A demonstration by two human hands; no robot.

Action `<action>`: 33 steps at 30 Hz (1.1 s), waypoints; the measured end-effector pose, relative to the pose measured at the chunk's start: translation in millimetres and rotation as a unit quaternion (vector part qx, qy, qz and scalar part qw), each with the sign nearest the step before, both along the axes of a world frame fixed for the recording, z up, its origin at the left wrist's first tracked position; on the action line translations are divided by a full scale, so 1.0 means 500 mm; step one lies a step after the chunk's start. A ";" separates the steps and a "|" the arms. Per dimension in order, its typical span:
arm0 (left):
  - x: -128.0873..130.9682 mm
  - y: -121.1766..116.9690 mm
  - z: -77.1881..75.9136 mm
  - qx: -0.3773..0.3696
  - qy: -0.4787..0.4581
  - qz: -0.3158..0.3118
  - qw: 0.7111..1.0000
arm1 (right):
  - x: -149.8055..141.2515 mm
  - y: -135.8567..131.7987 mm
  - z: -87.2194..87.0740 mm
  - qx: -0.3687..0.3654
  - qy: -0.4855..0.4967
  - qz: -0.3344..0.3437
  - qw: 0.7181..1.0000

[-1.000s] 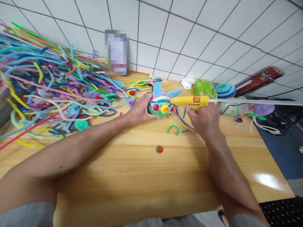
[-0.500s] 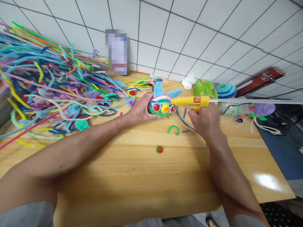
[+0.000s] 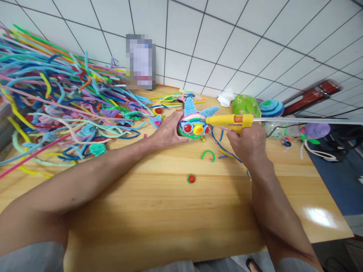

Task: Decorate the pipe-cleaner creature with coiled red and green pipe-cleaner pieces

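My left hand grips the left side of a colourful pipe-cleaner figure, which has two light-blue ear shapes, red and yellow round pieces and a green lower edge. My right hand is wrapped round the handle of a yellow hot glue gun with a long clear glue stick running out of its back. The gun's nozzle points left at the figure's upper right side; whether it touches cannot be told. A small red disc with a green rim lies nearer me on the table.
A big heap of pipe cleaners covers the table's left side. A device with a blurred screen leans on the tiled wall. A green round object, crumpled tissue and green curl lie around the figure.
My right hand has shifted slightly right with the glue gun, drawing the nozzle a little away from the figure. My left hand and the figure have stayed put.
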State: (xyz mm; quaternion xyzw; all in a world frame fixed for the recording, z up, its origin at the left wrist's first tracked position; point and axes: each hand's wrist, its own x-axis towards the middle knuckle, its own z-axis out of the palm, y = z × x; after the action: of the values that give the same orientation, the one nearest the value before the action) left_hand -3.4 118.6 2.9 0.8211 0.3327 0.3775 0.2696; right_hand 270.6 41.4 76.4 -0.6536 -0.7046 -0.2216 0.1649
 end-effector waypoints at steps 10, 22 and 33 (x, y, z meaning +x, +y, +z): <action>0.002 0.002 -0.005 0.001 -0.001 0.002 1.000 | -0.016 -0.008 0.011 0.032 0.022 0.002 0.999; 0.002 0.000 0.001 -0.013 0.005 0.001 1.000 | -0.021 -0.004 0.009 0.002 0.020 -0.001 1.000; 0.002 0.002 -0.005 0.003 -0.006 -0.008 1.000 | -0.018 -0.004 0.004 0.006 0.018 -0.015 1.000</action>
State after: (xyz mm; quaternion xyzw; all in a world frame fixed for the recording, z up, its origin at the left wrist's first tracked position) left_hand -2.6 119.5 0.6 0.8221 0.3233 0.3817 0.2717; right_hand 261.8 39.2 78.2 -0.6669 -0.6903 -0.2166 0.1784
